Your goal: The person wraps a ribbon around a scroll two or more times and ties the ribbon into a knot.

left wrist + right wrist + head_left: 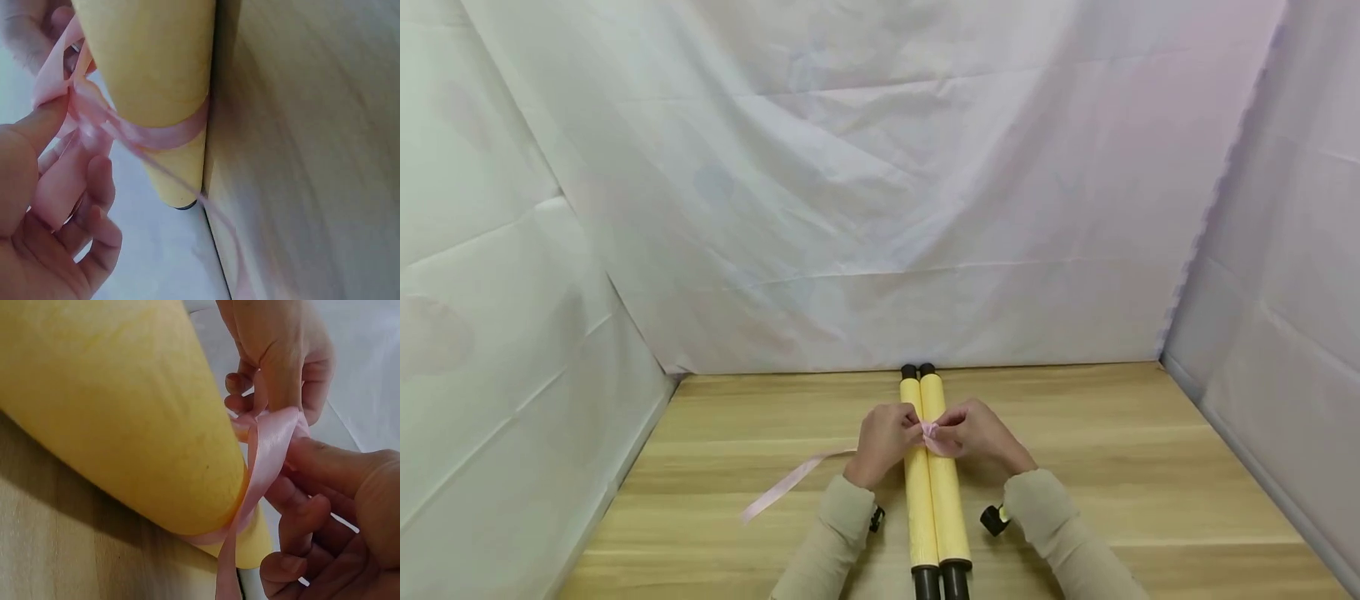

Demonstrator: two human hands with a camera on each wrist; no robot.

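Two yellow rolls point(934, 483) with black end caps lie side by side on the wooden table point(1112, 467), running away from me. A pink ribbon point(929, 432) is wrapped around them near the far end. My left hand point(886, 440) pinches the ribbon point(75, 131) at the rolls' left side. My right hand point(977, 435) pinches a ribbon loop point(269, 450) over the top of the yellow roll point(119, 412). One loose ribbon tail point(790, 482) trails left across the table.
White cloth walls point(880, 192) close in the table at the back and both sides. Small black wrist cameras point(994, 520) hang under my sleeves. Bare wood lies to the left and right of the rolls.
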